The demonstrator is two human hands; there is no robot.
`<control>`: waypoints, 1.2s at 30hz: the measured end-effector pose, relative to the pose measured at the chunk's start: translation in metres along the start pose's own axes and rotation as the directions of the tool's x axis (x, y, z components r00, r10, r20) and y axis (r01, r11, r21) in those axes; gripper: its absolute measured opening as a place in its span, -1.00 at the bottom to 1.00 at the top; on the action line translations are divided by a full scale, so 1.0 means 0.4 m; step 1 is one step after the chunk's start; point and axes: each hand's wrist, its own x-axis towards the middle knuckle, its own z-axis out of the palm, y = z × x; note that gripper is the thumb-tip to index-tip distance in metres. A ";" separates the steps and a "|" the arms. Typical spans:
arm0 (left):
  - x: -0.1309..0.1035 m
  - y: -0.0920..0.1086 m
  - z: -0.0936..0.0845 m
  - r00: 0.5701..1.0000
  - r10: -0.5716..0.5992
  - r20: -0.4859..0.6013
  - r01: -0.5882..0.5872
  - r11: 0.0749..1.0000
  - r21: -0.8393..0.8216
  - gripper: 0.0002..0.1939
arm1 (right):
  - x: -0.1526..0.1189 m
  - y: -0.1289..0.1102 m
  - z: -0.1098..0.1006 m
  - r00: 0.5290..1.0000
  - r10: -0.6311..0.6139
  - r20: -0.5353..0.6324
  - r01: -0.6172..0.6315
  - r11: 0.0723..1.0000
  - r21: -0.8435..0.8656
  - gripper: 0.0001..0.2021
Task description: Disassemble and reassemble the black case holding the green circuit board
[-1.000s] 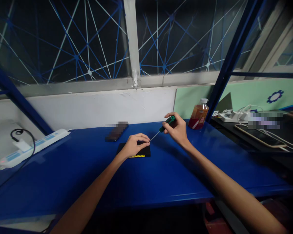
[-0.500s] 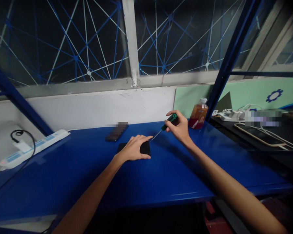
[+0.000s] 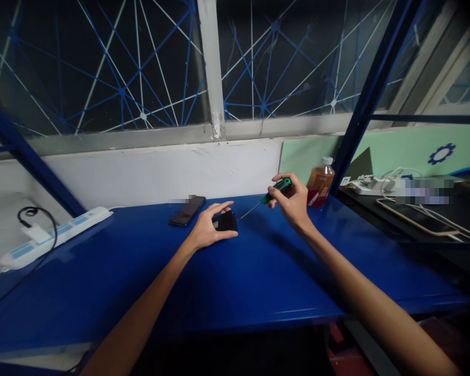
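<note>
My left hand [image 3: 208, 227] grips a small black box-like object [image 3: 226, 222] by its edges, thumb on the near side and fingers on the far side. A green-handled screwdriver [image 3: 276, 190] is held in my right hand [image 3: 295, 202], between thumb and fingers. Its thin metal shaft slants down to the left, and the tip is just right of the black object, seemingly apart from it. Behind my left hand a dark phone [image 3: 187, 211] lies on the blue table [image 3: 243, 282].
A bottle of reddish drink [image 3: 320, 183] stands at the back right. On the left lies a white power strip [image 3: 58, 237] with a black cable. Another phone [image 3: 417, 216], white cables and a charger rest on the dark surface at right.
My left hand has lifted or tilted the black object and moved slightly back, its fingers now round the edges. My right hand has shifted a little right with the screwdriver.
</note>
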 end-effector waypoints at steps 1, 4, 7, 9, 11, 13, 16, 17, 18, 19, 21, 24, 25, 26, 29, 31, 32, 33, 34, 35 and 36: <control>0.001 0.004 -0.004 1.000 -0.007 -0.018 0.007 1.000 -0.009 -0.28 | -0.001 -0.002 0.001 1.000 0.000 0.001 0.000 1.000 0.001 -0.73; 0.003 0.010 -0.012 0.998 -0.022 -0.054 0.021 1.000 -0.019 -0.30 | -0.006 -0.009 0.003 1.000 0.005 0.007 -0.005 1.000 -0.011 -0.73; 0.003 0.009 -0.014 0.998 -0.020 -0.066 0.019 1.000 -0.018 -0.31 | -0.011 -0.015 0.006 1.000 0.008 0.018 -0.008 1.000 -0.017 -0.73; 0.003 0.008 -0.014 0.998 -0.019 -0.066 0.018 1.000 -0.015 -0.31 | -0.013 -0.018 0.008 1.000 -0.002 0.023 0.002 1.000 -0.002 -0.74; 0.004 0.007 -0.014 0.998 -0.017 -0.068 0.016 1.000 -0.012 -0.31 | -0.015 -0.020 0.010 1.000 -0.009 0.027 0.009 1.000 0.010 -0.75; 0.004 0.006 -0.015 0.997 -0.014 -0.072 0.013 1.000 -0.009 -0.32 | -0.017 -0.021 0.012 0.999 -0.002 0.032 0.002 1.000 0.008 -0.74; 0.005 0.006 -0.016 0.997 -0.012 -0.076 0.012 1.000 -0.004 -0.33 | -0.020 -0.023 0.014 0.999 0.011 0.041 -0.011 1.000 0.004 -0.73; 0.005 0.006 -0.016 0.997 -0.012 -0.076 0.012 1.000 -0.002 -0.33 | -0.021 -0.024 0.014 0.999 0.011 0.043 -0.011 1.000 0.007 -0.72; 0.005 0.007 -0.016 0.997 -0.011 -0.078 0.011 1.000 -0.001 -0.33 | -0.022 -0.025 0.015 0.999 0.009 0.046 -0.010 1.000 0.012 -0.72; 0.005 0.007 -0.017 0.997 -0.009 -0.081 0.009 1.000 -0.001 -0.33 | -0.023 -0.025 0.015 0.999 0.007 0.049 -0.008 1.000 0.020 -0.72; 0.004 0.008 -0.017 0.996 -0.006 -0.085 0.005 1.000 -0.002 -0.34 | -0.024 -0.026 0.016 0.999 -0.001 0.053 -0.001 0.999 0.039 -0.73; 0.003 0.010 -0.018 0.996 -0.009 -0.085 0.009 1.000 -0.004 -0.34 | -0.024 -0.025 0.015 0.998 -0.014 0.060 0.010 0.998 0.069 -0.73; 0.003 0.010 -0.018 0.996 -0.013 -0.084 0.012 1.000 -0.004 -0.34 | -0.023 -0.024 0.014 0.998 -0.020 0.065 0.014 0.997 0.082 -0.73; 0.002 0.011 -0.018 0.996 -0.016 -0.084 0.016 1.000 -0.002 -0.34 | -0.022 -0.023 0.012 0.997 -0.024 0.076 0.016 0.995 0.100 -0.73; 0.002 0.012 -0.018 0.996 -0.020 -0.089 0.020 1.000 0.002 -0.34 | -0.017 -0.018 0.008 0.992 -0.032 0.124 0.007 0.981 0.194 -0.73; 0.003 0.012 -0.017 0.995 -0.019 -0.094 0.019 1.000 0.001 -0.34 | -0.015 -0.016 0.006 0.990 -0.032 0.140 -0.004 0.969 0.249 -0.74; 0.003 0.011 -0.017 0.995 -0.017 -0.096 0.017 1.000 0.000 -0.34 | -0.014 -0.015 0.005 0.989 -0.033 0.142 -0.006 0.965 0.262 -0.74; 0.003 0.011 -0.017 0.995 -0.016 -0.096 0.016 1.000 -0.002 -0.33 | -0.014 -0.015 0.005 0.990 -0.035 0.140 -0.003 0.965 0.262 -0.74; 0.003 0.011 -0.016 0.995 -0.015 -0.096 0.014 1.000 -0.003 -0.33 | -0.014 -0.016 0.005 0.990 -0.036 0.134 0.002 0.969 0.249 -0.74; 0.003 0.011 -0.016 0.995 -0.014 -0.095 0.014 1.000 -0.004 -0.33 | -0.014 -0.017 0.006 0.992 -0.036 0.122 0.008 0.975 0.222 -0.74; 0.003 0.011 -0.016 0.996 -0.014 -0.092 0.014 1.000 -0.005 -0.33 | -0.015 -0.018 0.006 0.994 -0.035 0.105 0.015 0.982 0.186 -0.74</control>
